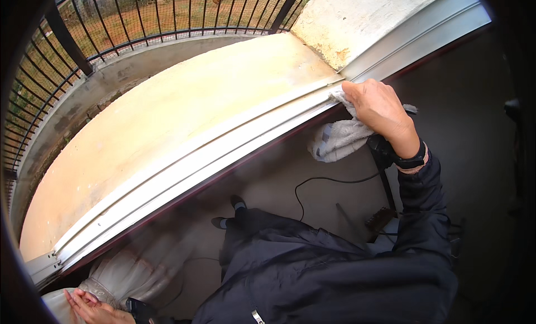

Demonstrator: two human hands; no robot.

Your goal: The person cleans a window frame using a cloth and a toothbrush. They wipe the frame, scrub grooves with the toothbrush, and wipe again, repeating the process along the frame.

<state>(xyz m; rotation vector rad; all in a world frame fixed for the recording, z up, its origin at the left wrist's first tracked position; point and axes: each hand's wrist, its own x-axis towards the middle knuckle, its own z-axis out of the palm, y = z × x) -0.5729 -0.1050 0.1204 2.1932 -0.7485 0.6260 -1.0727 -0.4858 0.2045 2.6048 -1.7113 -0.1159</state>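
Observation:
My right hand (381,107) presses a pale grey cloth (338,138) against the aluminium sliding-window track (223,151) near its right end, beside the rough white wall column (357,22). The rest of the cloth hangs down below the hand. My left hand (89,307) is at the bottom left, gripping a bunched cream curtain (134,274) close to the track's left end. Both arms wear a dark jacket, and there is a dark band on my right wrist.
A wide cream sill (167,112) lies beyond the track, then a concrete ledge (78,101) and black metal railing (139,17) over grass. Below me are a dark floor, a black cable (312,181), a brush (382,218) with a dark handle, and my feet (229,212).

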